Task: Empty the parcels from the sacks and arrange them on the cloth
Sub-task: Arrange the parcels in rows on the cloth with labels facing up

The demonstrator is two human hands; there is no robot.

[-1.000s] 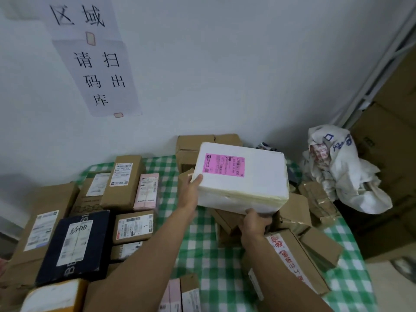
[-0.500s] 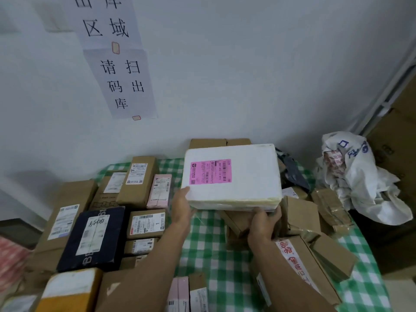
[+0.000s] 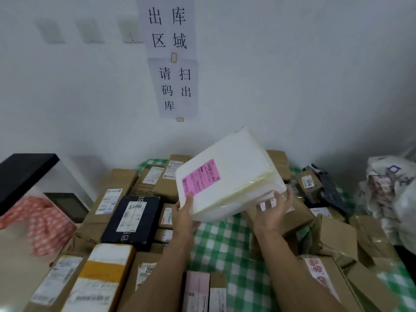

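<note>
Above the green checked cloth [image 3: 227, 244], white foam box [image 3: 236, 163] held tilted clear of the surface, left hand [image 3: 185, 216] gripping its near left corner, thumb on top beside the pink label [image 3: 201, 180], right hand [image 3: 273, 209] curled round its near right edge, yellowish tape [image 3: 247, 188] along the lid seam.

The white parcel [image 3: 236, 172] now tilts upward (pink label [image 3: 200, 180] turned sideways).

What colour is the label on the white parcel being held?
Pink label with dark print on the white parcel; head view.
</note>
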